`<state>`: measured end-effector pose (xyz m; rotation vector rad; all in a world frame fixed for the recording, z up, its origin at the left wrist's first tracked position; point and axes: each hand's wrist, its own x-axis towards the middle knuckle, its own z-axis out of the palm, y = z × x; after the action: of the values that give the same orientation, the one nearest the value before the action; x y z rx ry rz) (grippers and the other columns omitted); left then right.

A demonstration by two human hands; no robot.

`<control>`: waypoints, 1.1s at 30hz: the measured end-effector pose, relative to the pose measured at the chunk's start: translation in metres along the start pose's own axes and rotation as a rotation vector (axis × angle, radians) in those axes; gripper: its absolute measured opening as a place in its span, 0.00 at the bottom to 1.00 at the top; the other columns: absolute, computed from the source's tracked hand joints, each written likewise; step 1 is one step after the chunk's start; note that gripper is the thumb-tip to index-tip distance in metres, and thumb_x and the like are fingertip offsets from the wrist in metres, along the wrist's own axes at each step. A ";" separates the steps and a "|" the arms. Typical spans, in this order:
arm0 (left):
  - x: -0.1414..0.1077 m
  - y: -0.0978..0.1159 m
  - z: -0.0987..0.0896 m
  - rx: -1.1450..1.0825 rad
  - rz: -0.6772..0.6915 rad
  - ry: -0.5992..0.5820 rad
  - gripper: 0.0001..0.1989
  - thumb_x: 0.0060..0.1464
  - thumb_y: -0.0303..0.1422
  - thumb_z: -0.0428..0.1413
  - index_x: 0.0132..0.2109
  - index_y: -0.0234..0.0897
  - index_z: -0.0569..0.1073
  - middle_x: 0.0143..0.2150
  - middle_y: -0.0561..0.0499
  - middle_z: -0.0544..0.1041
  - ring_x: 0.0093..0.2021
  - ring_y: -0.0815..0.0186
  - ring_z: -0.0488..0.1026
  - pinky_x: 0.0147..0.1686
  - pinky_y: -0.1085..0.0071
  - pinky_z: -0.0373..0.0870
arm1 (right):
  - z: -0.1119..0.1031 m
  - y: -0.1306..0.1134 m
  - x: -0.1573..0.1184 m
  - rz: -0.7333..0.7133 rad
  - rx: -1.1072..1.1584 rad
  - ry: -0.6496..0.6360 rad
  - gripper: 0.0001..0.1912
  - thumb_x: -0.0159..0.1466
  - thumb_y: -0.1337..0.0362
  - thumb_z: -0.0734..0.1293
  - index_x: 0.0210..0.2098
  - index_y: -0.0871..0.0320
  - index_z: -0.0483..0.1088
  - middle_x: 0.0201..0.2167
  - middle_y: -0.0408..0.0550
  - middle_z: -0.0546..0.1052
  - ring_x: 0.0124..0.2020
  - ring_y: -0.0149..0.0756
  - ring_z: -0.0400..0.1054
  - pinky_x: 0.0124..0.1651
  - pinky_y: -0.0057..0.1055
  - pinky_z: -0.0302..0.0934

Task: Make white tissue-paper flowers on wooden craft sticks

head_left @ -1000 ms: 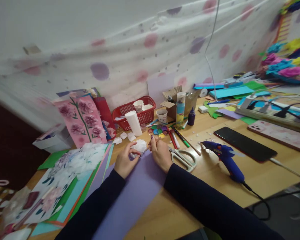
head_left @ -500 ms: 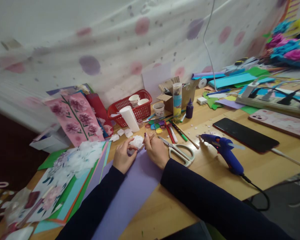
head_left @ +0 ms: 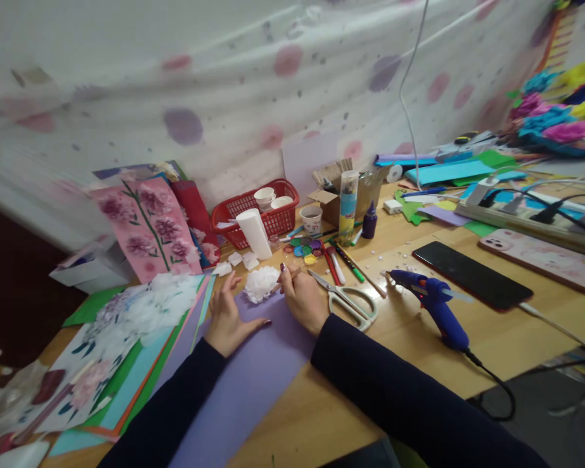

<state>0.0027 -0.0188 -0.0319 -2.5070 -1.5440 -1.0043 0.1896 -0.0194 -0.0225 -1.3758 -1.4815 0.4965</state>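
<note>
Nearest, the purple sheet [head_left: 244, 390] runs across the table [head_left: 322, 416] between the forearms. At its far end, the white paper flower [head_left: 261, 285] sits face up, ruffled and round, between the hands. The left hand [head_left: 228, 318] is beside it, thumb and fingers spread apart with nothing between them. The right hand [head_left: 305, 299] has its fingers closed on a thin brown stick [head_left: 277, 286] that slants toward the flower's near right edge; whether the tip touches is too small to tell.

The step in hand looks like close work on the flower's edge with the stick. A next move here calls for a light steadying touch from the left hand and a small, controlled stroke from the right, as the ruffles look easy to crush.

To the right of the right hand lie the scissors [head_left: 340, 290], then the blue glue gun [head_left: 451, 325]. Beyond the flower are small white squares [head_left: 250, 261], paint pots [head_left: 310, 259] and markers [head_left: 351, 263], and farther back a white roll [head_left: 254, 234] and the red basket [head_left: 285, 221] holding cups.
</note>
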 end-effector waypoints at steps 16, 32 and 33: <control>-0.003 -0.011 0.005 -0.238 -0.174 -0.199 0.59 0.34 0.44 0.68 0.66 0.35 0.43 0.53 0.34 0.72 0.55 0.47 0.69 0.54 0.48 0.61 | 0.002 -0.001 0.000 -0.078 -0.041 -0.091 0.19 0.68 0.55 0.51 0.27 0.55 0.64 0.20 0.44 0.71 0.23 0.33 0.65 0.30 0.28 0.55; -0.004 -0.004 0.001 -0.269 -0.221 -0.222 0.57 0.35 0.44 0.68 0.66 0.35 0.46 0.55 0.33 0.70 0.58 0.44 0.65 0.56 0.45 0.58 | 0.000 0.004 0.001 0.177 0.417 0.183 0.24 0.64 0.46 0.54 0.23 0.56 0.64 0.12 0.39 0.64 0.14 0.30 0.58 0.19 0.27 0.53; -0.004 -0.003 0.002 -0.263 -0.228 -0.229 0.56 0.35 0.44 0.68 0.66 0.35 0.46 0.55 0.33 0.70 0.58 0.44 0.65 0.56 0.45 0.57 | 0.000 0.003 0.002 0.193 0.463 0.196 0.23 0.64 0.46 0.54 0.23 0.56 0.64 0.12 0.38 0.64 0.13 0.30 0.58 0.18 0.26 0.52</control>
<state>-0.0006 -0.0197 -0.0364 -2.7524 -1.9142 -1.0386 0.1915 -0.0170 -0.0241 -1.1609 -0.9994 0.7515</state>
